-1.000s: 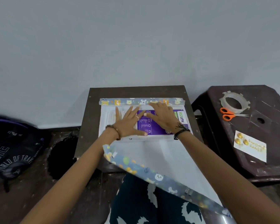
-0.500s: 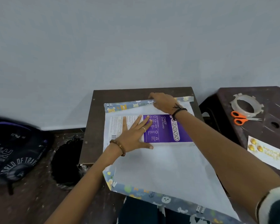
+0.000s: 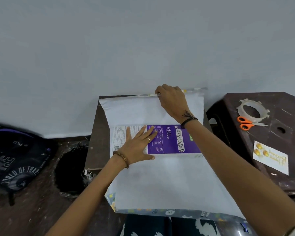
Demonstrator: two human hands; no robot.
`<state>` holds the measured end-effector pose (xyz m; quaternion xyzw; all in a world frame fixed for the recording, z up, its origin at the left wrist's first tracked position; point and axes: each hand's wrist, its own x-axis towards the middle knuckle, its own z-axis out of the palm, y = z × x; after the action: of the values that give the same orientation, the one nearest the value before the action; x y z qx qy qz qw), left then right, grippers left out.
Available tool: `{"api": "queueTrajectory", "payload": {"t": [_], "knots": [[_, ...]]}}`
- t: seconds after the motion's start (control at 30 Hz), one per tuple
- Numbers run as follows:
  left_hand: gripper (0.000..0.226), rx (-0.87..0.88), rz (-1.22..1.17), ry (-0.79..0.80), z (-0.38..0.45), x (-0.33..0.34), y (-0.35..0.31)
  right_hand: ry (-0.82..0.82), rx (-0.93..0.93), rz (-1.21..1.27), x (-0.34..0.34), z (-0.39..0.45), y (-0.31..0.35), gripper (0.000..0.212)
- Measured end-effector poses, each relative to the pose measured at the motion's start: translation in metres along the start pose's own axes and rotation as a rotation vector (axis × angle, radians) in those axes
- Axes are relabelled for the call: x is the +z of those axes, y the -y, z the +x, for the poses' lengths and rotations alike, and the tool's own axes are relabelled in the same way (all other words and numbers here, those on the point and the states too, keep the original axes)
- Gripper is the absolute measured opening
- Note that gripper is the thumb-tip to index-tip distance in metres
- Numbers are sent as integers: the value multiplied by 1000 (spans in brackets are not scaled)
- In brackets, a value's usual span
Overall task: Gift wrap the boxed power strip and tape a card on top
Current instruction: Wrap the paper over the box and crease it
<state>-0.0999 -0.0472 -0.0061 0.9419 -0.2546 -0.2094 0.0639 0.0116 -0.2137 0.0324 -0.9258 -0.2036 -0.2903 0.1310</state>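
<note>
Head view: the only camera I have; it looks down over both forearms at a small dark worktop (image 3: 99,133) against a pale wall.
Box: I see the power strip box (image 3: 174,140) lying flat near the middle of the worktop, purple face up with white print at its left end, resting on the wrapping paper.
Wrapping paper: the wrapping paper (image 3: 160,184) is spread white side up under the box; its near part hangs off the worktop edge toward my lap, where the patterned side shows along the folded border. The far part rises behind the box.
Left hand: my left hand (image 3: 136,147) lies flat on the box's left half, fingers straight and spread, pressing it down. Its grip is apart, clamped on nothing. A bead bracelet sits at the wrist.
Right hand: my right hand (image 3: 172,101) is at the far edge of the paper, fingers curled over that edge and pinching it, holding the sheet up behind the box. A dark band circles the wrist.
Card: the card (image 3: 271,159), white with gold shapes, lies on a dark stool (image 3: 288,106) to the right, well apart from the box.
Tape and scissors: a tape roll (image 3: 242,108) and orange-handled scissors (image 3: 245,123) lie on the stool beyond the card.
Floor, left: a dark printed bag (image 3: 12,159).
</note>
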Motion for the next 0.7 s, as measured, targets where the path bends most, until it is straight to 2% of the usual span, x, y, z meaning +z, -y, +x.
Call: {"api": "queueTrajectory", "payload": {"t": [0.13, 0.2, 0.3, 0.33, 0.4, 0.47, 0.57, 0.6, 0.63, 0.7], "knots": [[81, -26, 39, -26, -5, 4, -3, -21, -65, 42, -24, -27, 11, 16], [73, -29, 59, -106, -9, 8, -6, 2, -113, 102, -38, -44, 16, 13], [49, 25, -47, -481, -22, 18, -17, 74, -195, 139, -55, -74, 27, 29], [45, 75, 51, -595, -25, 24, -21, 100, -217, 134, -56, -84, 30, 27], [53, 98, 210, -665, -29, 37, -26, 156, -238, 119, -54, -106, 32, 27], [59, 52, 132, -681, -29, 46, -31, 222, -235, 98, -48, -126, 34, 28], [31, -32, 15, -710, -34, 54, -35, 262, -229, 57, -44, -141, 35, 20], [29, -70, -11, -691, -37, 57, -35, 263, -230, 37, -43, -143, 35, 13], [31, -120, -63, -612, -41, 62, -35, 260, -230, 14, -42, -145, 33, 10], [54, -276, -193, -414, -50, 71, -31, 283, -205, -36, -38, -146, 32, 26]]}}
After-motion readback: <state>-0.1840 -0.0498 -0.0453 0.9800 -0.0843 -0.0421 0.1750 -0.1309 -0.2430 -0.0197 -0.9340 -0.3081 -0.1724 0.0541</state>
